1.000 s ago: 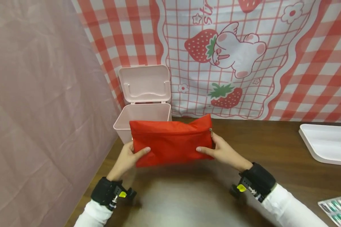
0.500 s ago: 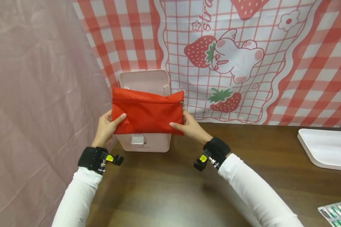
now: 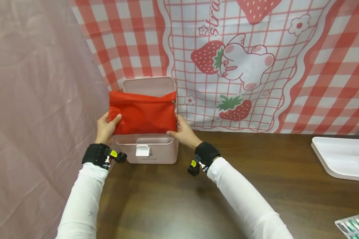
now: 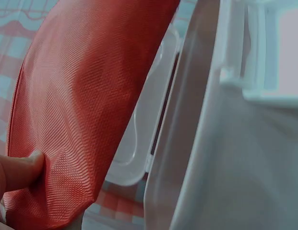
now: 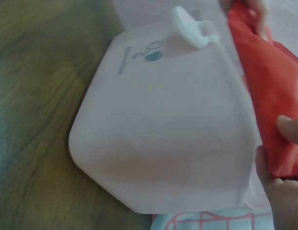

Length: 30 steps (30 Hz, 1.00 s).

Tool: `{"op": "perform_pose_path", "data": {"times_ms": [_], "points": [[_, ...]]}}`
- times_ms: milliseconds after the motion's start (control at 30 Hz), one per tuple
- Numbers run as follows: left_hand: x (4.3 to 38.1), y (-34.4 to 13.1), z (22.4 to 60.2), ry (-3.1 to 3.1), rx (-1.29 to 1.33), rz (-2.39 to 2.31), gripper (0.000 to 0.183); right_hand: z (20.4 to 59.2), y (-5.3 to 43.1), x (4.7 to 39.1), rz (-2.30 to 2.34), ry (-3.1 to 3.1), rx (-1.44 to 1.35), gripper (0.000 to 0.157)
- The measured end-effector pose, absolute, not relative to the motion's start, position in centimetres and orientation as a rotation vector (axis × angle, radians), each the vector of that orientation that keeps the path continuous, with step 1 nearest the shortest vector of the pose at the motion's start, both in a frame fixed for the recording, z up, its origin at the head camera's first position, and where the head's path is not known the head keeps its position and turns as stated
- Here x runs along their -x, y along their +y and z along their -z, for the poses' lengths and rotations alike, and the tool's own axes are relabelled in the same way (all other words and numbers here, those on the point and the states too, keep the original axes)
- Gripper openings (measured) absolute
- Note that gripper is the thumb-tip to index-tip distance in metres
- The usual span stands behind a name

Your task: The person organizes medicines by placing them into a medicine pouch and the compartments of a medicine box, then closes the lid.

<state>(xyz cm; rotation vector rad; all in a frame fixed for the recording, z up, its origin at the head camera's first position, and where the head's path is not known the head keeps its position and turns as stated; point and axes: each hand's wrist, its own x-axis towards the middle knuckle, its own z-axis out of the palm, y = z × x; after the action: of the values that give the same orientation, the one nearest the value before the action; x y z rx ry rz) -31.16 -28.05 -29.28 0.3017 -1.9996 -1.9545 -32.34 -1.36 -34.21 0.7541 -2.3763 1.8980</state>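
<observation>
A red zippered pouch [image 3: 142, 116] is held stretched level between both hands, its zip along the upper part. My left hand [image 3: 105, 128] pinches its lower left corner, thumb on the front. On the opposite side my right hand [image 3: 183, 133] grips the lower right corner, near the zip pull. Right behind and below the pouch stands a pale pink box [image 3: 164, 153] with its lid [image 3: 148, 85] raised. The left wrist view shows the pouch [image 4: 91, 86] over the box's opening, beside its rim. In the right wrist view, the pouch's lower edge runs along the box [image 5: 163, 124] rim.
A white tray [image 3: 341, 166] lies at the right on the brown wooden table [image 3: 179, 205]. At the lower right is a blister pack [image 3: 354, 227] of green and white capsules. A pink cloth [image 3: 42, 132] hangs at the left, a checked strawberry cloth [image 3: 239, 76] at the back.
Both hands have carried the pouch up the view and to the left, from in front of the box to over its opening. In the last half second it shifted slightly left.
</observation>
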Motion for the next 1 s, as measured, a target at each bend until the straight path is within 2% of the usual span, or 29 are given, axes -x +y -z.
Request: {"op": "perform_pose_path", "data": {"times_ms": [100,267,467,567,767,1000], "points": [[31.7,-28.4,29.5,-2.001,-0.324,1.893,0.025,34.9,-2.0,32.5,-1.778,-2.365,-0.751,0.064],[32.5,-28.8,29.9,-2.088,-0.365,1.773,0.037,35.5,-2.6,32.0,-1.525,-2.375,-0.734,0.063],[33.0,-29.1,30.5,-2.239,-0.296,1.720,0.038,36.2,-2.6,31.7,-1.156,-2.525,-0.641,0.044],[33.1,-29.1,30.9,-2.315,-0.267,1.656,0.038,36.5,-2.7,31.7,-1.110,-2.519,-0.620,0.038],[33.3,-29.0,31.4,-2.464,-0.293,1.474,0.037,37.2,-3.0,31.5,-1.130,-2.420,-0.591,0.038],[33.1,-28.9,31.3,-2.635,-0.375,1.229,0.041,37.8,-3.5,31.3,-0.945,-2.198,-0.585,0.017]]}}
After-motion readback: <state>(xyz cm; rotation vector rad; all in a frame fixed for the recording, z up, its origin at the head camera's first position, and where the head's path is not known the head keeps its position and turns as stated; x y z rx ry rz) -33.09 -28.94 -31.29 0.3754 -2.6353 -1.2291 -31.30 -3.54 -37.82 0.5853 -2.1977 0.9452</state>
